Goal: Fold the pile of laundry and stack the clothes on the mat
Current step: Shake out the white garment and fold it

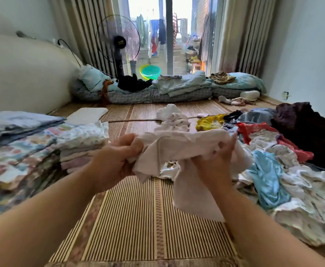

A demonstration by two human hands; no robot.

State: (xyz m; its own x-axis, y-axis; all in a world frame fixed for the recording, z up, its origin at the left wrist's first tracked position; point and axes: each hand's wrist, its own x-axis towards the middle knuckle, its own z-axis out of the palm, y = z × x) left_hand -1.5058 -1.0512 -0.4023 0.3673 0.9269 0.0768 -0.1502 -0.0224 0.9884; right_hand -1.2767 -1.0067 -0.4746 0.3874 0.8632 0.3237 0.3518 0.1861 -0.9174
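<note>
A white garment (pixel 179 147) hangs crumpled above the striped straw mat (pixel 138 218). My left hand (pixel 117 158) grips its left end in a fist. My right hand (pixel 213 166) holds its right side, fingers curled into the cloth, and a loose flap droops below. The unfolded laundry pile (pixel 284 170) spreads at the right: white, light blue, red and yellow pieces. Stacks of folded clothes (pixel 80 143) stand at the left on the mat.
Folded blankets (pixel 17 128) lie at far left. A small heap of white clothes (pixel 173 120) lies ahead. A dark fuzzy blanket (pixel 307 128) sits at right. Bedding (pixel 157 89), a standing fan (pixel 119 43) and a glass door are at the back.
</note>
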